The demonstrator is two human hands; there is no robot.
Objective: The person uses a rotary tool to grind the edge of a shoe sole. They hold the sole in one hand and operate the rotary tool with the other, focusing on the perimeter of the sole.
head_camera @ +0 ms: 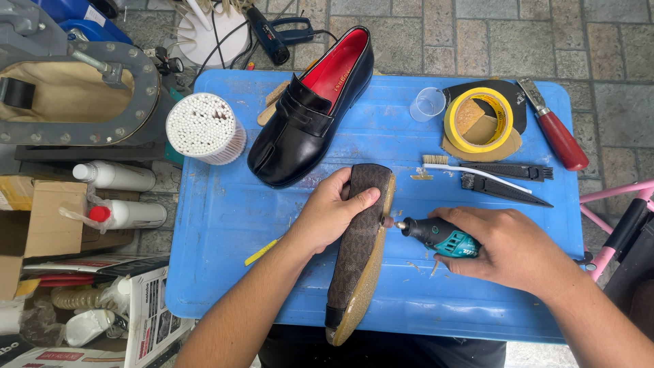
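My left hand [332,212] grips a brown patterned flat shoe [357,259], held on its side on the blue table [225,225] with its tan sole edge facing right. My right hand [507,245] holds a small teal and black rotary tool [439,235]. The tool's tip touches the sole edge near the shoe's upper half. A black loafer with a red lining [310,112] lies behind my left hand.
On the table: a cup of white sticks [204,128], a clear cup [428,103], a yellow tape roll [479,120], a red-handled knife [555,129], a toothbrush [470,170], dark sole pieces [507,189]. Bottles [126,215] and boxes sit left; a pink frame [613,225] right.
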